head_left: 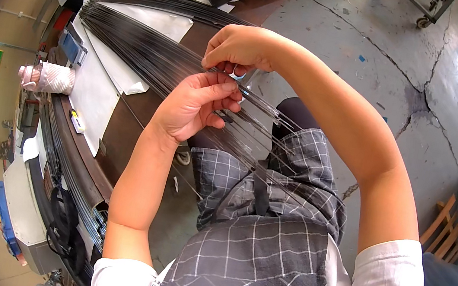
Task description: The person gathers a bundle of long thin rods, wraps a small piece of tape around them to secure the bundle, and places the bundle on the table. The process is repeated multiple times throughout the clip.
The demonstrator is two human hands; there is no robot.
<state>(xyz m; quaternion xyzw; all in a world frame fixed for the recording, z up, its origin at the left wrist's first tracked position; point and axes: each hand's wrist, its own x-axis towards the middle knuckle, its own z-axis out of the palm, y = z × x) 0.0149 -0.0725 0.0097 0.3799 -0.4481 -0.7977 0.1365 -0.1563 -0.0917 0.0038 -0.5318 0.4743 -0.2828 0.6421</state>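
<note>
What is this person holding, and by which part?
Thin dark strands, held short of their near ends, apparently by both the left grip and right grip; the exact pinch is hidden.

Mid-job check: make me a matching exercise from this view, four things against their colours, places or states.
1. Strands
2. Apron
3. Floor
4. Left hand

A. Grey, cracked
B. Below the right hand in the picture
C. Thin, dark, partly over a white sheet
D. Dark with a pale grid

Pairs: 1-C, 2-D, 3-A, 4-B
</note>
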